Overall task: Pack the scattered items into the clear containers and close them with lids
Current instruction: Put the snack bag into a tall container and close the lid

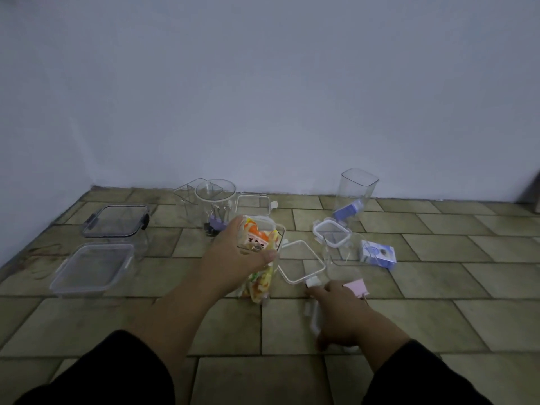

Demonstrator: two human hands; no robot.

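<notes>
Though it blurs, left hand (233, 254) apparently grips container (261, 280).

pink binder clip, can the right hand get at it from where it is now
Probably yes: the right hand lies on the floor right beside the pink binder clip, nothing between them.

Dim, bluish, even light; soft shadows; slight blur; wide-angle bending at edges.

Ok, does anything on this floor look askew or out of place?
The tall clear container near the wall looks tilted rather than upright, with a blue box at its base; whether the box is inside or propping it is unclear. Nothing looks spilled or broken.
</notes>
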